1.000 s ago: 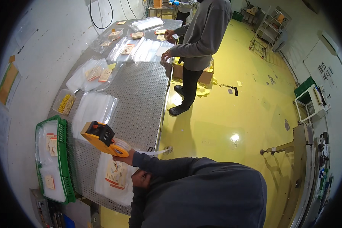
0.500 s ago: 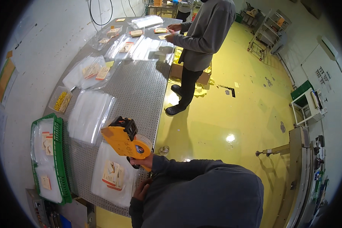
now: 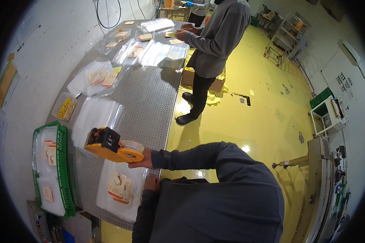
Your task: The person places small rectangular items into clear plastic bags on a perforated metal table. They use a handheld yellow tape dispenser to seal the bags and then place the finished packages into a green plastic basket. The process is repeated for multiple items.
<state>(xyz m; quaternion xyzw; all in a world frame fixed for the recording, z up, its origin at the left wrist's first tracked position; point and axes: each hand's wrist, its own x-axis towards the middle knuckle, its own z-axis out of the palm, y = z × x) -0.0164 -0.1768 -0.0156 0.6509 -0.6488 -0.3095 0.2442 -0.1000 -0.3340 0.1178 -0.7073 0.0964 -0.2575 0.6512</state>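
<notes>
My right hand (image 3: 142, 158) is closed around an orange label gun (image 3: 113, 154) with a black print head and a roll of labels. The gun hangs sideways above the table, over the near end of a stack of clear plastic bags (image 3: 95, 117). Close to the table's edge is my left hand (image 3: 152, 183), beside another stack of clear bags (image 3: 105, 190); its fingers are mostly hidden. Several cream cards with red edges (image 3: 119, 187) lie on that nearer stack, inside or on top of the plastic, I cannot tell which.
A green basket (image 3: 65, 170) with bagged cards stands left on the perforated metal table (image 3: 146, 93). Behind it sits a clear tub of yellow pieces (image 3: 65, 107). More bags with cards (image 3: 95, 77) lie farther off. A co-worker (image 3: 221, 36) stands at the table's far right, handling a yellow piece.
The label gun has moved left in my right hand and turned, its print head now pointing left. My left hand has risen slightly along the table edge. The co-worker's hands have shifted.
</notes>
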